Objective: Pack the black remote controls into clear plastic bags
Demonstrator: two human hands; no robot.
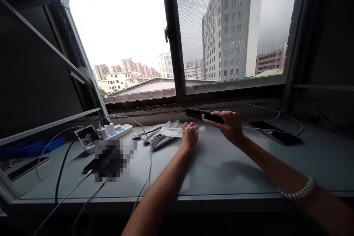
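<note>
My right hand is raised above the desk, its fingers closed round one end of a long, slim black object with a white patch near its middle. What kind of object it is I cannot make out. Lower and to the left, my left hand is closed on a clear plastic bag, whose crumpled edge sticks out to the right of the fingers. Just left of that hand lies a loose pile of dark things in clear plastic bags, partly overlapping.
A black phone lies right of my hands, with a white cable nearby. A white power strip with chargers stands left, near a blurred patch. Cables cross the left side and hang over the desk's front edge. Another phone lies far left.
</note>
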